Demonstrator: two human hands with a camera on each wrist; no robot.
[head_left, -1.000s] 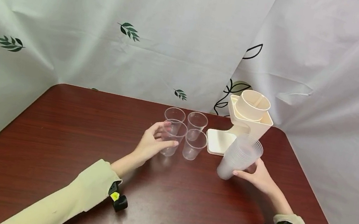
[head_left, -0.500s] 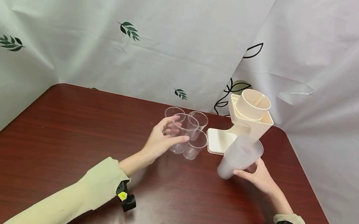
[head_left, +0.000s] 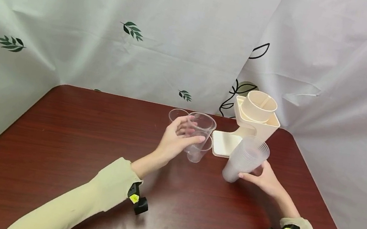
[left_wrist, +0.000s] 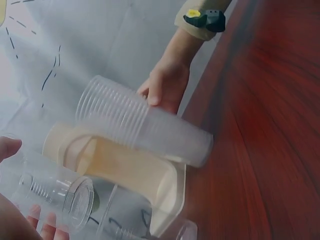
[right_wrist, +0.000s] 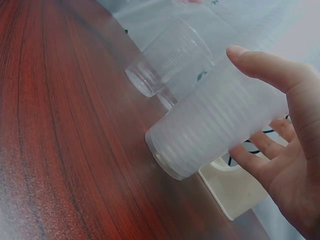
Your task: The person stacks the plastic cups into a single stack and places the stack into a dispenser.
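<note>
L hand (head_left: 172, 141) grips clear cup (head_left: 207, 130), ctr; R hand (head_left: 267, 179) grips cup stack (head_left: 244, 162), 4 o'clock. R wrist cam shows R fingers (right_wrist: 250, 161) round stack, half-hidden fr head cam. Cream holder (head_left: 259, 114) nr edge of worktop (head_left: 87, 131), 2 o'clock; room at 9.

Forearms (head_left: 83, 199) slant in from the frame's lower corners, left hand (head_left: 173, 143) curled at centre, right hand (head_left: 268, 180) gripping right of centre.

Makeshift booth: leaf-printed sheeting (head_left: 171, 12), table (head_left: 57, 138).
</note>
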